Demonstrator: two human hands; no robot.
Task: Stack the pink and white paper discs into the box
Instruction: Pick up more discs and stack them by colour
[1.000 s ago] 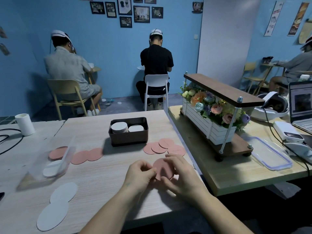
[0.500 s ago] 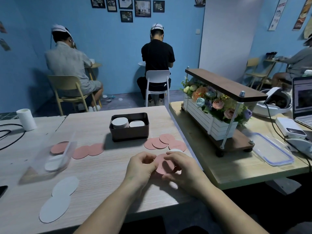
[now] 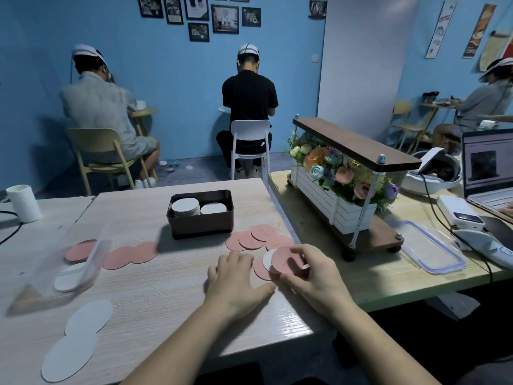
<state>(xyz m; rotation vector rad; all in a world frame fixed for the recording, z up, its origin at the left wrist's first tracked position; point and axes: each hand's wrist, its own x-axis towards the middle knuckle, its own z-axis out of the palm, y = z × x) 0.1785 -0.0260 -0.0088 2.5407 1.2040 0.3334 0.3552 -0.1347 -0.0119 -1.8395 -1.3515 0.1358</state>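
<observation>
The right hand pinches a small pink-and-white disc stack; the left hand lies spread flat just beside it. The thin discs could fan out and slip onto the desk if that pinch loosens on the way to the box beyond both hands.

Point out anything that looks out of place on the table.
Nothing is damaged. Pink discs and white discs lie scattered loose, while the box shows only white ones on top.
</observation>
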